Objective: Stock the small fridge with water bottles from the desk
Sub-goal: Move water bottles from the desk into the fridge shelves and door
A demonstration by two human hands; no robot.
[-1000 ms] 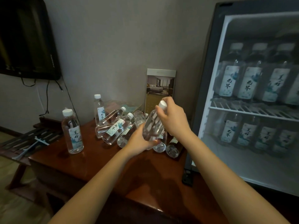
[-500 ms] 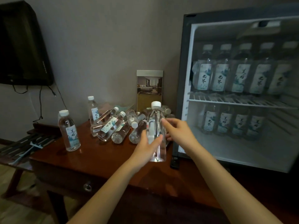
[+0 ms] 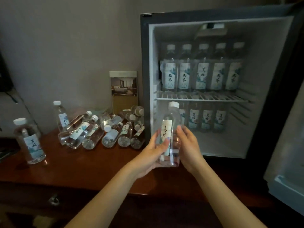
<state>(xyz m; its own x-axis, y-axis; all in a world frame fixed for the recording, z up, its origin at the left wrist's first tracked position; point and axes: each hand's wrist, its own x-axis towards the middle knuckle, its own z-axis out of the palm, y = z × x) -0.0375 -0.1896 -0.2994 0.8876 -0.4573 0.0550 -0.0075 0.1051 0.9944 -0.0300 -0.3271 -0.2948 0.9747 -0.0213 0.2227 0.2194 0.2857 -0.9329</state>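
Observation:
I hold a clear water bottle [image 3: 170,129] with a white cap upright between both hands, in front of the open small fridge [image 3: 204,145]. My left hand [image 3: 152,153] grips its lower left side and my right hand [image 3: 189,147] holds its right side. Several bottles stand on the fridge's wire shelf [image 3: 202,97], and several more stand on the floor below it. A pile of bottles [image 3: 105,129] lies on the wooden desk [image 3: 74,168]. Two bottles stand upright on the desk, one [image 3: 29,140] at far left and one [image 3: 60,114] behind the pile.
The fridge door [image 3: 286,152] hangs open at the right edge. A framed card [image 3: 124,91] leans against the wall behind the pile. A dark screen edge [image 3: 5,78] shows at far left. A drawer knob [image 3: 53,200] sits below the desk top.
The bottle went from tilted over the pile to upright and moved right, in front of the fridge's lower compartment. My right hand slid from the cap to the bottle's side.

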